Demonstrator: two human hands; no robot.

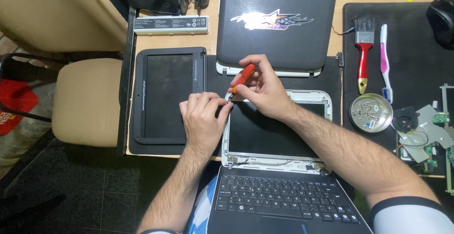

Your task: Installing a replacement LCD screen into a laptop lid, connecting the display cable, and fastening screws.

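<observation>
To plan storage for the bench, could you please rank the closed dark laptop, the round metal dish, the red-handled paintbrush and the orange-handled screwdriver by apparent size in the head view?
1. Closed dark laptop, clearly largest.
2. Red-handled paintbrush and round metal dish: the brush is longer, the dish wider, so unranked.
3. Orange-handled screwdriver, smallest, though partly hidden in the right hand.

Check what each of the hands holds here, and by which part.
Right hand grips the screwdriver by its orange handle. Left hand holds nothing; it rests at the laptop screen corner.
</observation>
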